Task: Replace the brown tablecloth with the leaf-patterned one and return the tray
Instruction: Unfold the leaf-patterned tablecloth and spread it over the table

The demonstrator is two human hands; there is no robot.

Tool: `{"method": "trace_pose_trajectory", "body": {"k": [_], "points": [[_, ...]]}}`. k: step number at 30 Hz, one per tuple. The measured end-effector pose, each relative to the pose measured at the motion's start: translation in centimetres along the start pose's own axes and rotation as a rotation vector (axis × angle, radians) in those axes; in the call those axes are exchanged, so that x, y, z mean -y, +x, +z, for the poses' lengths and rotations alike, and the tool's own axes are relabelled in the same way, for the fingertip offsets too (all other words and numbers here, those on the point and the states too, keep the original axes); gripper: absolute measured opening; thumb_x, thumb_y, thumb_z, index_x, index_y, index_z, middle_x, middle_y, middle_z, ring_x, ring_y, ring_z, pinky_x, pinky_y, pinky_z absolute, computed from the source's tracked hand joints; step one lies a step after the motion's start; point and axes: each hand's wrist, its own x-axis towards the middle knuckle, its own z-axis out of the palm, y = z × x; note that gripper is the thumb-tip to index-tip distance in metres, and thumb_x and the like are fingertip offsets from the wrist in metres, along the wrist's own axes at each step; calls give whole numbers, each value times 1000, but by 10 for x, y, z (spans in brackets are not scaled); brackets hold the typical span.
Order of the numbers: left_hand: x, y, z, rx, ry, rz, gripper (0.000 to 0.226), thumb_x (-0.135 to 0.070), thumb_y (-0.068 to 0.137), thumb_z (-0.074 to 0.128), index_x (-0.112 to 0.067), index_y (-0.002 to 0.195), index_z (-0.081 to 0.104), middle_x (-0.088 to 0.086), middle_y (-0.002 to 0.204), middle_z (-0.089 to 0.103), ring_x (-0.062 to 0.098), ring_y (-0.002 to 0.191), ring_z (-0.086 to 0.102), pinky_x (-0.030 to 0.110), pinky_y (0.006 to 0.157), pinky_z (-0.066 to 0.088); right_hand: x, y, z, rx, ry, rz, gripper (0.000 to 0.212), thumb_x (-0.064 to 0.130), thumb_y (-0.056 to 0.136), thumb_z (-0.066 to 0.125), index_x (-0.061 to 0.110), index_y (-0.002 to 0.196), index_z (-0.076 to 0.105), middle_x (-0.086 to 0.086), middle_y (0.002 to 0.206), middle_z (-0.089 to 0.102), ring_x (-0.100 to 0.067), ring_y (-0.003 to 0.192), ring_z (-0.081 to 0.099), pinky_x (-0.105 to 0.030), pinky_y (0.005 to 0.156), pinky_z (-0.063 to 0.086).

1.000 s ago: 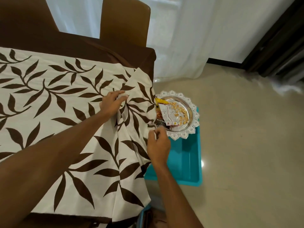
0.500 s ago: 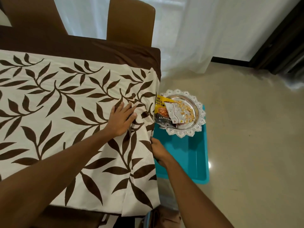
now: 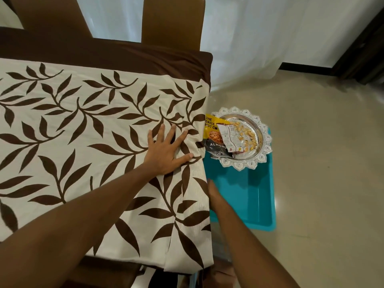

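The leaf-patterned tablecloth (image 3: 83, 142), cream with brown leaves, lies over the table and hangs down its right side. Brown cloth (image 3: 124, 57) shows along the far edge. My left hand (image 3: 168, 148) presses flat on the leaf cloth near the right edge, fingers spread, beside a bunched fold. My right hand (image 3: 212, 190) is at the hanging right edge of the cloth; its fingers are hidden behind the fabric. The silver tray (image 3: 261, 150) with nuts and snack packets sits on a turquoise bin (image 3: 249, 196) on the floor, right of the table.
Two brown chairs (image 3: 172, 19) stand at the table's far side before a white curtain (image 3: 259, 38). Beige floor (image 3: 322, 163) stretches to the right. A dark door frame (image 3: 365, 44) is at the far right.
The bunched cloth corner has been drawn out and now hangs over the table's right side. My left hand went from pinching a fold to pressing flat. My right hand dropped behind the hanging edge.
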Motion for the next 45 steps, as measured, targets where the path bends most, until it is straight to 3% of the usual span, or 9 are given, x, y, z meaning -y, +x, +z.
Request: {"method": "trace_pose_trajectory", "body": {"k": [6,12,15,20,25,28,34,41,45], "points": [[2,1,0,-15,-40,-16,76,-85,87,3,-50,152,-16,4,168,4,34,154,-3,66,117,-3,-1,-34,-21,67,129,-80,39,66,96,49,36,115,66,-1,115,71,-21,107,68,-36,80,56],[3,0,-2,8,-73,-9,74,-81,90,1,-47,154,-13,2,168,5,29,154,-6,63,117,-6,-49,-43,10,-213,32,-341,23,33,100,60,13,92,69,-7,91,73,-21,88,70,-33,77,57],[1,-6,-6,18,-98,1,76,-80,90,2,-43,157,-4,1,168,5,25,154,-6,62,118,-9,-65,-37,-3,-356,-274,-310,17,24,100,58,13,100,71,-4,97,72,-26,93,67,-35,79,52],[-9,-40,-9,-27,-78,-23,74,-78,93,8,-42,157,11,-1,168,10,25,155,0,65,117,-4,-51,-31,-21,-165,-840,-231,44,33,96,53,23,139,59,-10,130,66,-34,119,60,-39,96,48],[-14,-68,4,77,-8,-66,78,-84,88,5,-47,156,-4,-2,168,-6,28,154,-12,70,114,-6,-52,-54,-14,-144,-196,-125,38,49,99,52,20,121,64,-3,120,67,-27,114,63,-47,99,53],[-12,-68,9,55,56,-63,79,-84,87,2,-46,155,-8,-1,168,-9,29,153,-14,71,113,-6,-90,-80,3,-140,-76,-77,31,56,98,53,29,112,59,10,106,64,-16,102,62,-32,89,51],[-11,-66,12,44,42,-52,77,-84,88,3,-47,155,-8,-2,168,-8,29,153,-14,72,112,-7,-143,-102,26,-196,168,-149,13,19,101,59,24,108,69,4,101,76,-12,93,73,-17,71,55],[-9,-63,8,93,43,-46,80,-87,85,1,-48,154,-9,-3,168,-12,30,153,-17,71,110,-11,-151,-83,-57,-588,-464,-309,24,31,103,55,17,119,66,-8,108,71,-31,102,66,-33,81,48],[-9,-64,8,119,51,-49,83,-89,82,-1,-48,154,-11,-3,167,-15,30,152,-18,71,110,-12,-153,-86,-73,-422,-590,-232,36,39,100,56,24,133,63,-4,127,68,-27,117,62,-32,92,46]]}}
